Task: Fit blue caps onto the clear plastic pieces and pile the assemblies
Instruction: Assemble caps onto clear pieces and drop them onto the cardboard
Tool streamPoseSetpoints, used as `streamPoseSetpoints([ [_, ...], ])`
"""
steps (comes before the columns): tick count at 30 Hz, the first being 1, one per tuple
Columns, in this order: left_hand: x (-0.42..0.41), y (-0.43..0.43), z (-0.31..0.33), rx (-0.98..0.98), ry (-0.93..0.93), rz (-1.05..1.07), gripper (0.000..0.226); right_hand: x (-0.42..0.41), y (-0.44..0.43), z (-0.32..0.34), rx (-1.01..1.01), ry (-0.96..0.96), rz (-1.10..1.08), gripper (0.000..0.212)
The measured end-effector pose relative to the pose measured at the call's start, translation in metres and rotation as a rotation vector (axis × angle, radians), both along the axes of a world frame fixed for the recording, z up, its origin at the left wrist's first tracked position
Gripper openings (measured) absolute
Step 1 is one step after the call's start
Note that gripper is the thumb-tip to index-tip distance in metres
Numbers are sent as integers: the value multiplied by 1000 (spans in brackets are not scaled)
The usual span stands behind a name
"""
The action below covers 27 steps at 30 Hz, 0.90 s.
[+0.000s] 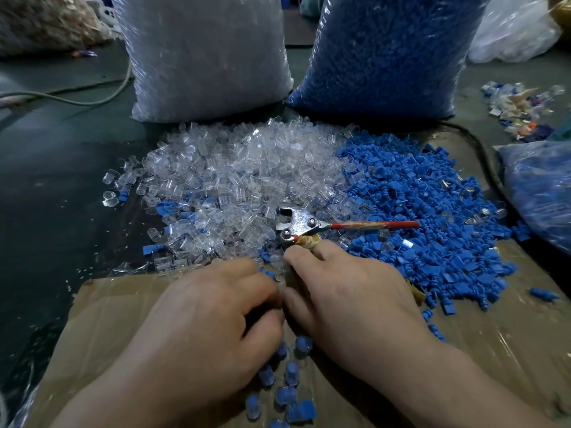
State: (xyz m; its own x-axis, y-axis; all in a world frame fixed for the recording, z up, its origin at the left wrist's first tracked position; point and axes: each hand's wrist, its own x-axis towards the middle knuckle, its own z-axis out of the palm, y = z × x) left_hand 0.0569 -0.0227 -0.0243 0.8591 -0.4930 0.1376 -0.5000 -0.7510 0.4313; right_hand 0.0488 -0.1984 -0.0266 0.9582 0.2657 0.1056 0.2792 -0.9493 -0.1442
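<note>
Right hand (349,304) closed tight round one handle of the pliers (298,225), back of the hand up. That handle wrapped in yellowish band. Other handle thin and red, sticking out to the right over the blue heap. Head of the pliers shiny metal, flat, with two round pins.

Left hand (210,313) just beside it, knuckles up, fingers curled in, tips touching the right hand. A small blue bit right at those fingertips. Cannot tell if pinched or only lying there.

Between the two wrists, a little bunch of assemblies (290,387): short clear tubes with blue inside, lying loose on the cardboard (123,304). Cardboard brown, flat, with a shiny film on top, wrinkled in spots.

Past the hands, a big heap of clear pieces (234,180) on the left side: small, see-through, glassy, round-ended. Touching it on the right, a big heap of caps (417,211): bright blue, dull not shiny, stubby with flat square tabs. Some blue ones mixed in at the near edge of the clear heap.

Behind the heaps, two fat plastic bags standing up: a clear bag (204,57) full of clear pieces, a blue bag (386,57) full of caps. Dark green desk (46,180) all around, with a pale cable (92,100) far left.
</note>
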Motion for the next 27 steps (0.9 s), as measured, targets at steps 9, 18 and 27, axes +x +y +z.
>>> streamPoseSetpoints([
  [9, 6, 6, -11, -125, -16, 254, 11, 2, 1, 0, 21, 7, 87, 33],
  [18, 4, 1, -10, -26, -35, 194, 24, 3, 6, 0, 30, 35, 123, 34],
  [27, 6, 2, -11, -33, 5, 148, 19, 1, 7, -1, 68, 32, 134, 30],
])
